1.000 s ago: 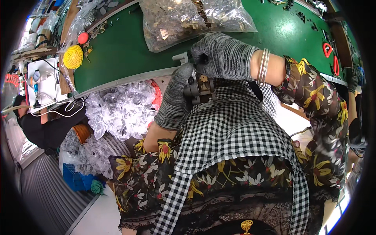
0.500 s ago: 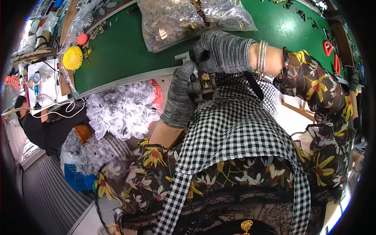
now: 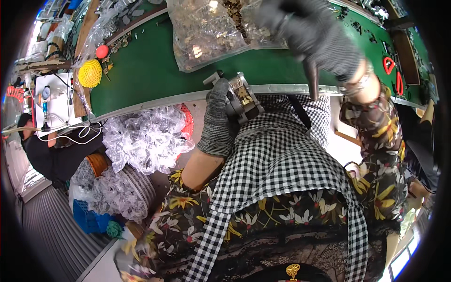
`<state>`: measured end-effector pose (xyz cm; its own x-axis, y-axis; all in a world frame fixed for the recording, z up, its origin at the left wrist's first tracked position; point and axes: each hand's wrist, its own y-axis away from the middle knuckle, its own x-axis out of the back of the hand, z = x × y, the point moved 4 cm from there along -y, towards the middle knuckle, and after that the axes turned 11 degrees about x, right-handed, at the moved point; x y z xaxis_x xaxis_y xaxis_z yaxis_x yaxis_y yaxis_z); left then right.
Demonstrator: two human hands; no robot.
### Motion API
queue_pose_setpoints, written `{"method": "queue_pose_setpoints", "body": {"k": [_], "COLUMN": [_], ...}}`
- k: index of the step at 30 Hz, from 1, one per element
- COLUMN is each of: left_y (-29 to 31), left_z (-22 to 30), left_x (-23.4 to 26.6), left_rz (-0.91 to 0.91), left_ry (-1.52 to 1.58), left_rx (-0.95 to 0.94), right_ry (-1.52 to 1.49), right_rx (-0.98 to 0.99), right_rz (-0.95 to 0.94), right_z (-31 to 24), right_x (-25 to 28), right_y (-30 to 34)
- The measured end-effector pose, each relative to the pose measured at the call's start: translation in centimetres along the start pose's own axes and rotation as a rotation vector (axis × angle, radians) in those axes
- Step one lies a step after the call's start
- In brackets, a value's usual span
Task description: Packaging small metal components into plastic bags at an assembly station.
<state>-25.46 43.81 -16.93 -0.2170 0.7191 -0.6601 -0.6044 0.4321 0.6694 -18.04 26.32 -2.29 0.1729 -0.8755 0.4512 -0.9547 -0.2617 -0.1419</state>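
Observation:
My left hand [image 3: 217, 113], in a grey knitted glove, is closed around the side of a grey metal housing [image 3: 243, 99]. Brass gears show in the housing's open face, and a short grey stub sticks out at its upper left. The housing is just over the bench's near edge, against my apron. My right hand [image 3: 319, 40], gloved alike, is raised to the right, over the right part of a clear bag [image 3: 204, 40] of brass-coloured parts. A tapered dark handle [image 3: 311, 79] sticks out below its closed fingers; motion blur hides the rest of that tool.
The green bench [image 3: 141, 70] has a metal front edge. On it lie a yellow ball-shaped thing [image 3: 89, 74], a red ball [image 3: 102, 51] and red-handled tools [image 3: 389, 66]. Crumpled clear plastic [image 3: 145, 138] fills a red basket below. Other people [image 3: 44, 155] are at left and right.
My right hand has come off the housing and swung up and right, and a dark handle now shows below it. The left hand keeps hold of the housing, whose gears are more exposed.

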Motion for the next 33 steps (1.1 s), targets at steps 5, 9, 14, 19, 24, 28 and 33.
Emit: {"method": "queue_pose_setpoints", "body": {"k": [5, 9, 14, 19, 24, 28, 33], "left_y": [0.9, 1.4, 0.1, 2.9, 2.4, 3.2, -0.9], "left_z": [0.9, 0.7, -1.8, -1.0, -2.2, -0.8, -4.0], "left_x": [-1.0, -2.3, -1.9, -2.7, -2.3, -1.6, 0.5], "left_rz": [0.028, 0.073, 0.068, 0.128, 0.106, 0.182, 0.415], "left_ry": [0.095, 0.029, 0.097, -0.139, -0.085, -0.075, -0.815], "left_rx": [-0.115, -0.151, -0.101, -0.027, -0.138, -0.198, -0.671], "right_ry": [-0.166, -0.022, -0.343, -1.094, -1.311, -0.856, -0.339], "right_rx": [0.416, 0.615, 0.118, 0.384, -0.659, -0.415, 0.843], "right_rz": [0.455, 0.518, 0.584, 0.391, 0.232, 0.234, 0.074], "right_z": [-2.0, 0.1, 2.0, -1.7, -7.1, -5.4, -4.2], "right_x": [3.8, 3.6, 4.3, 2.7, -2.7, -4.7, -5.5], "right_y": [-0.4, 0.4, 3.6, 3.1, 2.6, 1.1, 1.9]}}
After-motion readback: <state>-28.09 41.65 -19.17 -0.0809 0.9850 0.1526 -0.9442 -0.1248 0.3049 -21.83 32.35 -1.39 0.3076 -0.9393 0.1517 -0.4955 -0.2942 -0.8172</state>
